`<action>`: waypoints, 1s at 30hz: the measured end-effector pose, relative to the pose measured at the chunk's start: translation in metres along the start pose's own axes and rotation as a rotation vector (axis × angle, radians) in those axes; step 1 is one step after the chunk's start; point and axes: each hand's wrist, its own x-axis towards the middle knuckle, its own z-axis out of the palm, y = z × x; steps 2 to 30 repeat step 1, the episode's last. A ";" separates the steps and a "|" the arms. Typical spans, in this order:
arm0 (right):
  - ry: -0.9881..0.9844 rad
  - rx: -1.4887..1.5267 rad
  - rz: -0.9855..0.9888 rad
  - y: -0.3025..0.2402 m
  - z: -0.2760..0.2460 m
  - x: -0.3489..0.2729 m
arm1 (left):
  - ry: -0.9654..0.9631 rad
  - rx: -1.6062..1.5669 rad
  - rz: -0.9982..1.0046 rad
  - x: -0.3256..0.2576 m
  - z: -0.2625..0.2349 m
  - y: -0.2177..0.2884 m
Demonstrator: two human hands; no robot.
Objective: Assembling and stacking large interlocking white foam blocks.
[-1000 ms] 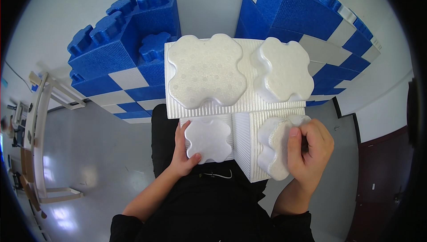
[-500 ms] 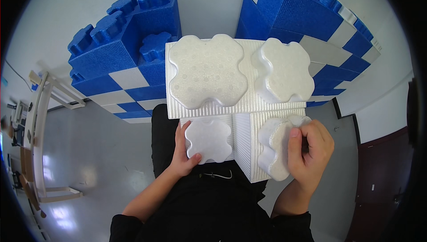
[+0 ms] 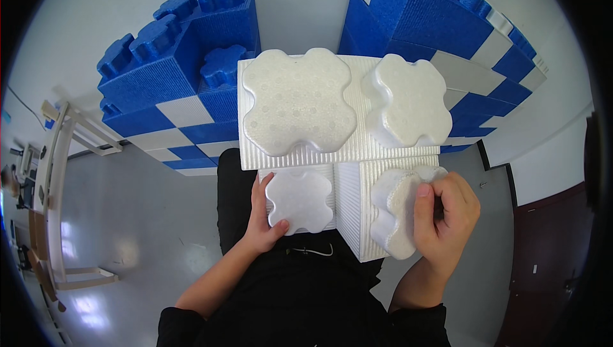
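Large white foam building blocks with clover-shaped studs are in front of me. The far white foam block lies crosswise, with a wide dimpled stud on the left and a smaller stud on the right. My left hand holds the nearer left block by its smooth stud, the thumb on its front edge and the fingers along its left side. On the right, my right hand is curled closed at the stud of the nearer right block. Its fingertips are partly hidden.
Stepped walls of blue and white blocks stand behind, one at the left and one at the right. A white wooden frame stands far left. At the far right is a dark red door. Grey floor shows on both sides.
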 end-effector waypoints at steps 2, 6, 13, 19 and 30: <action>-0.003 -0.001 0.002 0.000 0.000 0.000 | 0.001 0.000 0.000 0.000 0.000 0.000; -0.003 -0.001 0.002 0.000 0.000 0.000 | 0.001 0.000 0.000 0.000 0.000 0.000; -0.003 -0.001 0.002 0.000 0.000 0.000 | 0.001 0.000 0.000 0.000 0.000 0.000; -0.003 -0.001 0.002 0.000 0.000 0.000 | 0.001 0.000 0.000 0.000 0.000 0.000; -0.003 -0.001 0.002 0.000 0.000 0.000 | 0.001 0.000 0.000 0.000 0.000 0.000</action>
